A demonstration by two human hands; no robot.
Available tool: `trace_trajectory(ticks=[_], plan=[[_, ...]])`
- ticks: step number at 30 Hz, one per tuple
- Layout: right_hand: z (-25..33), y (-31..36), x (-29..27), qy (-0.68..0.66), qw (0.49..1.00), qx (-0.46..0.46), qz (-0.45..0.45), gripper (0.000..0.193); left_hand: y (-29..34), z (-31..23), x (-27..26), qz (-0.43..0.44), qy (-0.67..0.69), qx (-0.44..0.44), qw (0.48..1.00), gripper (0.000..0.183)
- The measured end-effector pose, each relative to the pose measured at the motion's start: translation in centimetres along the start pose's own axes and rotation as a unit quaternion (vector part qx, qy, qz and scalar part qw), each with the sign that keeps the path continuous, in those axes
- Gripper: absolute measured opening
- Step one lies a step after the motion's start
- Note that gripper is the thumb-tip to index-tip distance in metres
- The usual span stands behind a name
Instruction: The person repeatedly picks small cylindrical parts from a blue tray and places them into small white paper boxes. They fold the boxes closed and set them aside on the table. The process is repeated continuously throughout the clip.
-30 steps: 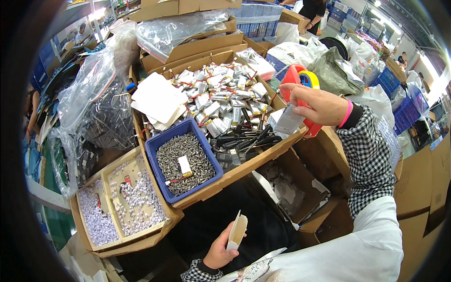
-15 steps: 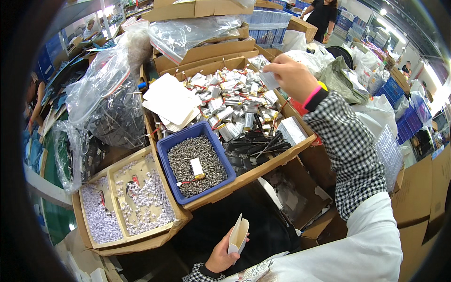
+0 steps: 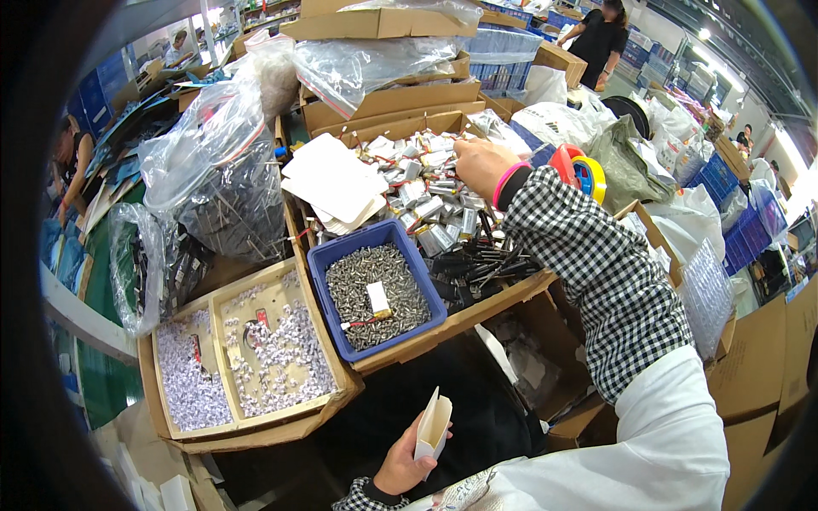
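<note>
My left hand (image 3: 407,458), low in the middle, is closed around a small white cardboard box (image 3: 435,423) with its top end open. My right hand (image 3: 487,167) reaches over the pile of silver pouch batteries (image 3: 413,194) with red leads. Its fingers are curled together at the pile, and whatever they hold is hidden. White cards (image 3: 332,180) lie stacked left of the batteries. Black cables (image 3: 487,266) lie at the near side of the pile. In front sits a blue bin (image 3: 437,312) of small metal cylinders (image 3: 366,277), with one battery (image 3: 377,297) on top.
A divided wooden tray (image 3: 223,366) of small white connectors stands at the left. Behind it slumps a clear plastic bag (image 3: 234,200) of black parts. Tape rolls (image 3: 590,179) lie beyond my right forearm. Cardboard boxes (image 3: 758,353) stand at the right. Other people are in the background.
My right hand has moved left and down toward the batteries; the pale piece at its fingers no longer shows. The view has shifted slightly. My left hand still holds the white box.
</note>
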State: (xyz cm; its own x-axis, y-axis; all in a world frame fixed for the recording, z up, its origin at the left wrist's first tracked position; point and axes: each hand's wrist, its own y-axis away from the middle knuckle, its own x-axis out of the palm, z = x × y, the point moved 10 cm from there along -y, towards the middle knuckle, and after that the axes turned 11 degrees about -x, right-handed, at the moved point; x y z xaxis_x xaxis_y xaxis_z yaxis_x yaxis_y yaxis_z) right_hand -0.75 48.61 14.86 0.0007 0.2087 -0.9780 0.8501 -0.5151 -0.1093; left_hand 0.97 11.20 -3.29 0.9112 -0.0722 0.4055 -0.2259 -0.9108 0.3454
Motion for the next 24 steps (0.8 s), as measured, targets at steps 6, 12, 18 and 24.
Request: trace_trajectory(ticks=[6, 12, 18, 24], plan=[[-0.1, 0.3, 0.4, 0.018, 0.993, -0.111, 0.026, 0.02, 0.1, 0.9, 0.0, 0.002, 0.062, -0.007, 0.998, 0.107], [0.3, 2.9, -4.5, 0.003, 0.981, -0.149, -0.12, 0.014, 0.8, 0.5, 0.4, 0.001, 0.059, 0.006, 0.998, 0.104], [1.5, 8.3, -9.7, -0.321, 0.925, -0.081, -0.187, 0.013, 0.8, -0.7, 0.6, 0.041, 0.235, 0.005, 0.971, 0.101], [11.0, 12.7, -7.4, -0.618, 0.78, -0.096, -0.018, 0.022, -0.5, -1.5, 2.3, 0.123, 0.268, -0.008, 0.956, 0.104]])
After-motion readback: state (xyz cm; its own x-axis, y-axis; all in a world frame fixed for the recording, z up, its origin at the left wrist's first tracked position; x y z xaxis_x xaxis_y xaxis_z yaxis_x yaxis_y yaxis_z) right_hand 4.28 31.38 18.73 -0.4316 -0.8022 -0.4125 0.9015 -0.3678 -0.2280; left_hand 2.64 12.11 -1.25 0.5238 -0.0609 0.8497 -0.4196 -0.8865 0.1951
